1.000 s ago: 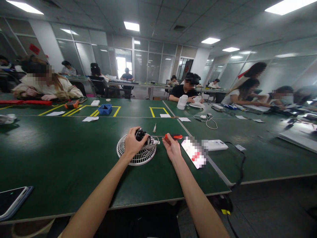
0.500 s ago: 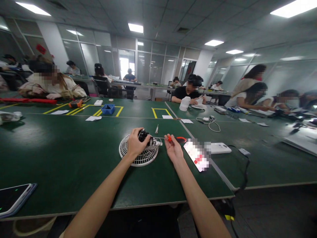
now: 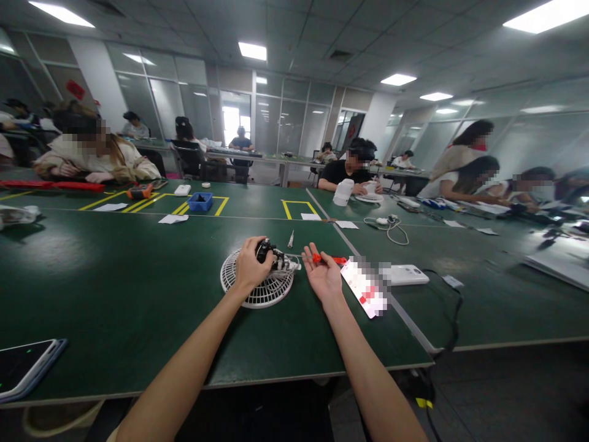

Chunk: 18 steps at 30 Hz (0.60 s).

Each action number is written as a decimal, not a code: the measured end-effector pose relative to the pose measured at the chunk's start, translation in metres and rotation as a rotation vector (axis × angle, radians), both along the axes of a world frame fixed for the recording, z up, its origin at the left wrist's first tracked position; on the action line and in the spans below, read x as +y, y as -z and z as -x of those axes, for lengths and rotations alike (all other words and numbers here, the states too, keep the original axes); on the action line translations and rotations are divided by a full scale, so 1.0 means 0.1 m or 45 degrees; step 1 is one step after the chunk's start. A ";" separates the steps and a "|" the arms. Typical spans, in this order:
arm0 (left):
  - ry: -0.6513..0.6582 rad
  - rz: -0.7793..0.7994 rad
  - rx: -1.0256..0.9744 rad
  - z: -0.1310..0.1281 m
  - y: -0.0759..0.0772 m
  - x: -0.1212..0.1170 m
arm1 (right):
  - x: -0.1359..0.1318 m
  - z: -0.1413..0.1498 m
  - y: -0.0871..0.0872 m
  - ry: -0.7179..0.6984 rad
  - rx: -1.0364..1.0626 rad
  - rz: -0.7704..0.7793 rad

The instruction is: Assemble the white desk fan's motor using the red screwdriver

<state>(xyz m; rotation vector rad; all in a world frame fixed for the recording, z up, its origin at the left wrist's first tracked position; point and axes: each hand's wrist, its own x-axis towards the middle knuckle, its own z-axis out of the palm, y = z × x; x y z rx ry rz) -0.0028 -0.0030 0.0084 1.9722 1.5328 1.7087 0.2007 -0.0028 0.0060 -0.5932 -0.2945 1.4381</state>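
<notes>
Gripping the black motor [image 3: 265, 250] above the white fan grille [image 3: 257, 294] on the bench [image 3: 138, 307], the left fingers [image 3: 269, 258] curl around it; the right fingers [image 3: 317, 253], loosely spread, cradle the red screwdriver [image 3: 339, 260].

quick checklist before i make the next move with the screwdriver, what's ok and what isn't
1. Left hand on the black mechanism: ok.
2. White grille resting on the table: ok.
3. Right hand firm on the red screwdriver: cannot tell, palm up with the tool across the fingers.
4. Screwdriver tip seated in a screw: cannot tell, too small to see.
5. White cable clear of the mechanism: not ok, bunched up against it.
6. Lit phone well away from the screwdriver handle: not ok, right beside its end.
</notes>
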 end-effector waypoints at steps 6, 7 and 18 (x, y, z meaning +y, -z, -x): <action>0.004 -0.010 -0.001 0.00 -0.01 0.00 | 0.06 0.01 0.06 0.118 -0.137 0.143; 0.004 -0.011 0.002 0.00 -0.01 0.00 | 0.07 0.00 0.07 0.132 -0.147 0.135; -0.011 0.003 0.040 0.00 -0.01 -0.02 | 0.01 -0.02 0.03 0.140 -0.112 0.007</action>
